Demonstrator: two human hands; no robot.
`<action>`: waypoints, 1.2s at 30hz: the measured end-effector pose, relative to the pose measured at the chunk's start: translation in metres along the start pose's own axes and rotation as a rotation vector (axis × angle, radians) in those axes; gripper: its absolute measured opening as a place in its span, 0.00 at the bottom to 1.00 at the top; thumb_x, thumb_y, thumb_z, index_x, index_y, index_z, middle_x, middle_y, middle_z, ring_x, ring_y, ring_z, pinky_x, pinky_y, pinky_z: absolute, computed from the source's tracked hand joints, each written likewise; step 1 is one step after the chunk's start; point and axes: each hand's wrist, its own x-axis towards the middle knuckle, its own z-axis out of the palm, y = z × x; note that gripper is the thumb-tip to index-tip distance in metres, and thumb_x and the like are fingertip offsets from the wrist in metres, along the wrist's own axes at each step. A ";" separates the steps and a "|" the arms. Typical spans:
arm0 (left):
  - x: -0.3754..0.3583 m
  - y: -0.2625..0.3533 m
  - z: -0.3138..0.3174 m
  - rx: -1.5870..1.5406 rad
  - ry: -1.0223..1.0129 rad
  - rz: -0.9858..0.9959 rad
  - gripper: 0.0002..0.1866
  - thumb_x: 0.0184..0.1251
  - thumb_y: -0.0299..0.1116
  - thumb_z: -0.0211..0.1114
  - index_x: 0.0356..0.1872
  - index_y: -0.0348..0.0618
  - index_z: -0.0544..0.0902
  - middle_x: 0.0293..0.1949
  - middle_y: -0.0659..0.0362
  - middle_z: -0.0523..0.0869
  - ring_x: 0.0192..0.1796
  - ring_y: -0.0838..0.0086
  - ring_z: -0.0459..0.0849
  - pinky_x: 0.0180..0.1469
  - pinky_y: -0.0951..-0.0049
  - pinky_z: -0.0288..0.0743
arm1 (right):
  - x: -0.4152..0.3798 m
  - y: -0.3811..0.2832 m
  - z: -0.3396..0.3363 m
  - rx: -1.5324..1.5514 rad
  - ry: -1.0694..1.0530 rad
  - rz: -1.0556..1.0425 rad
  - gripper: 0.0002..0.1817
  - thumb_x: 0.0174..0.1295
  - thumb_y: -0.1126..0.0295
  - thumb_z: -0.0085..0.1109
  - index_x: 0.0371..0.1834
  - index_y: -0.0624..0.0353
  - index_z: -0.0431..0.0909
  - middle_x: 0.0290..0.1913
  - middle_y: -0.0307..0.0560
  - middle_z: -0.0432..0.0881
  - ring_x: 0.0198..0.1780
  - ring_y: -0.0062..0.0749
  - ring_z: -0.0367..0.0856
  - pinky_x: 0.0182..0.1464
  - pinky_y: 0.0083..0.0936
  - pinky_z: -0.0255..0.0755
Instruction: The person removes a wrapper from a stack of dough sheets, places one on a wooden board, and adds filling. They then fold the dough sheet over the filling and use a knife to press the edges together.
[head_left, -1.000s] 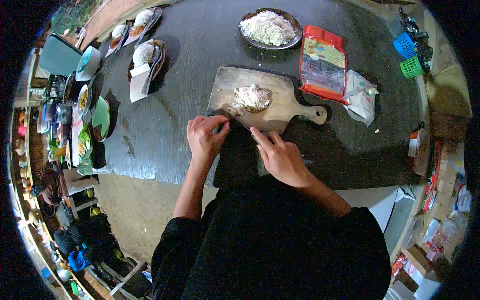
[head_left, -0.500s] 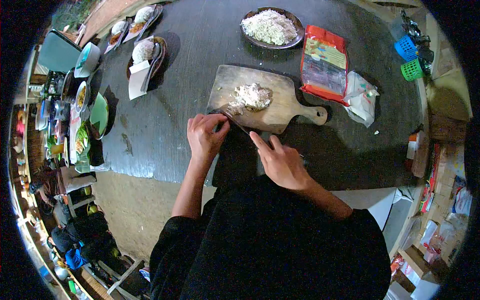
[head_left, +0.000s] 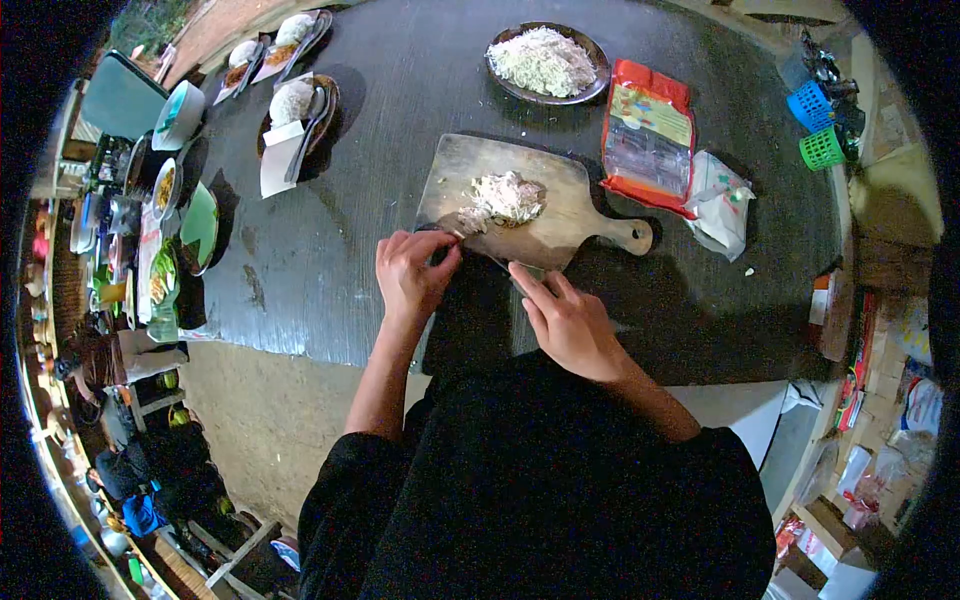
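Note:
On the wooden cutting board (head_left: 462,165) lies a small heap of pale shredded food (head_left: 508,198) that looks like chicken. My left hand (head_left: 410,268) is closed in a pinch at the board's near left corner, by the edge of the heap. A small pale bit shows at its fingertips, too small to name. My right hand (head_left: 572,325) grips a knife (head_left: 530,271) at the board's near edge, index finger stretched along it. Most of the knife is hidden under the fingers and in shadow.
Behind the board stands a dark plate of shredded cabbage (head_left: 542,62). Right of it lie a red plastic packet (head_left: 648,130) and a crumpled white bag (head_left: 720,205). Several rice plates, one nearby (head_left: 325,130), stand back left. A green leaf-like dish (head_left: 199,228) stands at the left edge.
My right hand has drawn back slightly to the right with the knife, away from the left fingertips. The left hand stays pinched at the board's corner.

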 end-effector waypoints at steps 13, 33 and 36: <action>0.001 0.001 0.001 0.005 0.035 0.027 0.06 0.53 0.33 0.78 0.32 0.52 0.91 0.37 0.66 0.93 0.39 0.69 0.86 0.45 0.65 0.73 | 0.009 -0.005 0.011 -0.083 -0.068 0.008 0.30 0.72 0.66 0.58 0.78 0.48 0.67 0.40 0.58 0.78 0.28 0.56 0.85 0.28 0.49 0.82; -0.004 0.000 0.004 -0.074 0.084 0.004 0.06 0.54 0.33 0.78 0.33 0.49 0.92 0.40 0.66 0.93 0.40 0.69 0.86 0.45 0.67 0.74 | 0.005 -0.006 0.004 -0.024 -0.086 0.030 0.31 0.73 0.66 0.57 0.80 0.45 0.64 0.44 0.67 0.82 0.30 0.62 0.85 0.29 0.51 0.81; -0.004 -0.001 0.004 -0.061 0.093 0.020 0.05 0.55 0.33 0.78 0.33 0.50 0.92 0.39 0.66 0.93 0.38 0.69 0.86 0.44 0.66 0.74 | 0.011 -0.009 0.011 -0.069 -0.076 0.035 0.31 0.73 0.66 0.58 0.79 0.45 0.65 0.43 0.66 0.82 0.29 0.61 0.85 0.29 0.51 0.81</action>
